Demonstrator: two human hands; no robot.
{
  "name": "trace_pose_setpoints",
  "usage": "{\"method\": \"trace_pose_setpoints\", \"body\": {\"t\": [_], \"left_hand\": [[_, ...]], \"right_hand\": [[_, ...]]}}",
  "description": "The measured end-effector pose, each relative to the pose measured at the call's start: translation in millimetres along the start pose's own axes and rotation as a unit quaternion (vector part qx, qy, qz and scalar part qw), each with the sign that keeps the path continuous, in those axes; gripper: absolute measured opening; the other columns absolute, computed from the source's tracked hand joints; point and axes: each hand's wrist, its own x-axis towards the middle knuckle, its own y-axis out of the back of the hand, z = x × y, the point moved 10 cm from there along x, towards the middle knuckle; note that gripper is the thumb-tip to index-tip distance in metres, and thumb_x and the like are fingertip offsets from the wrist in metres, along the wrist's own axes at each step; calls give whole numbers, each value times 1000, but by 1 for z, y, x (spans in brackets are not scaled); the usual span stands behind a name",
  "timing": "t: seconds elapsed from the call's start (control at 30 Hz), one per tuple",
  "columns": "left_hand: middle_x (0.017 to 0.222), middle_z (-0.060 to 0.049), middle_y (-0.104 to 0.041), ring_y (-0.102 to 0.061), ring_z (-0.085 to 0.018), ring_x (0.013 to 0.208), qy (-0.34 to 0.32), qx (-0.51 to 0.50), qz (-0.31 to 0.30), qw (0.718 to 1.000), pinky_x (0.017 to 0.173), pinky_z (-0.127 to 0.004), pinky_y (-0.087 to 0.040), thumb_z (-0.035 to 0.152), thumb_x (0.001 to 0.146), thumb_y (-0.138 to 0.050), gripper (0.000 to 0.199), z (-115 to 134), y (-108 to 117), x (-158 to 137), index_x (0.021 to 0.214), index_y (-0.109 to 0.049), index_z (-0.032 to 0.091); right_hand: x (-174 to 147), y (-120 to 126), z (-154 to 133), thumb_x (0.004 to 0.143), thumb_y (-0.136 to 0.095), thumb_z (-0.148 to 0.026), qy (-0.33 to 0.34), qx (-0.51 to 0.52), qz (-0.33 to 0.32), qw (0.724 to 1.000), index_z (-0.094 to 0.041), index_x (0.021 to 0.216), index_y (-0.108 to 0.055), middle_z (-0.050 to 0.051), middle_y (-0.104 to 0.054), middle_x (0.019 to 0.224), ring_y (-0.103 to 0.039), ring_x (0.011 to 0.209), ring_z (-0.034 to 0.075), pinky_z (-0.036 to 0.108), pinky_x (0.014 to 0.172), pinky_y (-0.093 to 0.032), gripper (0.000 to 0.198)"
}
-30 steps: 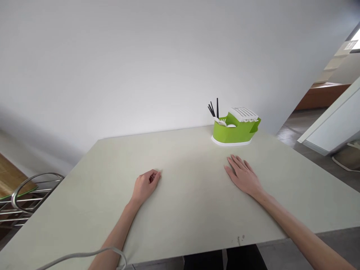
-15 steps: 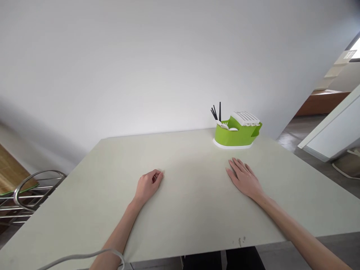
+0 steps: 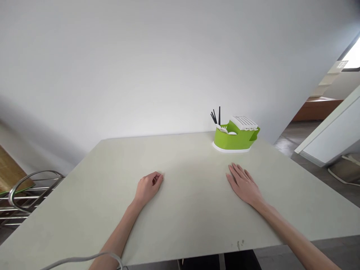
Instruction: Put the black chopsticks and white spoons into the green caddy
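Observation:
My left hand [image 3: 148,186] rests on the pale table [image 3: 185,217] with its fingers curled together and the thumb against them. A small pale speck shows by its fingertips, too faint to name, and the inside of the hand is hidden. To the right, my right hand [image 3: 244,186] lies flat, palm down, fingers stretched out and holding nothing. Just beyond it stands a green cutlery caddy [image 3: 232,142] with a white base and a white slotted top. Black chopsticks [image 3: 219,115] and white spoons [image 3: 223,129] stick out of its left part.
A white wall [image 3: 157,75] runs along the table's far edge. A grey cable [image 3: 81,258] crosses my left forearm. Beyond the left edge is a metal rack [image 3: 36,191] beside a wooden board [image 3: 11,168]. A white panel [image 3: 332,131] stands beyond the right side.
The view has tilted slightly, so the caddy and my right hand appear a little lower. Both hands keep their poses on the table.

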Motion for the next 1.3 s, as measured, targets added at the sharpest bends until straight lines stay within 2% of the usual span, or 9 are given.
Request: {"method": "trace_pose_setpoints", "body": {"t": [0.27,0.47,1.0,1.17,1.3], "left_hand": [[74,0,-69,-55,-18,64,-1,5,-1,1000,64,-29,-40,53,99,-44,40,0,-1,1,80,-64,25],[76,0,-69,-55,-18,65,-3,4,-3,1000,66,-30,-39,53,99,-44,39,-1,-1,1,82,-64,25],[74,1,-67,-53,-18,65,5,5,-9,1000,66,-30,-40,55,100,-44,40,0,-2,2,81,-63,25],[74,1,-67,-53,-18,65,9,12,-9,1000,66,-30,-39,55,100,-44,40,0,-2,2,80,-63,25],[75,1,-68,-54,-18,65,7,12,-11,1000,66,-30,-40,54,100,-44,39,-1,-3,3,81,-63,25]], "right_hand": [[-18,3,-2,108,-24,-56,16,-9,-1,1000,-18,161,-45,9,-41,169,-34,158,28,51,131,-26,69],[-31,7,-3,108,-25,-56,43,-5,6,999,-22,163,-43,8,-41,169,-33,158,28,52,130,-28,68],[-32,12,-3,109,-25,-56,41,9,-5,999,-19,163,-42,7,-38,171,-31,159,26,50,131,-26,67],[-25,17,13,108,-30,-56,23,28,-13,999,-18,167,-34,9,-35,172,-26,161,28,51,131,-28,70],[-2,32,38,107,-32,-56,-7,32,-1,999,-13,167,-29,15,-32,173,-24,161,32,53,129,-29,74]]}}
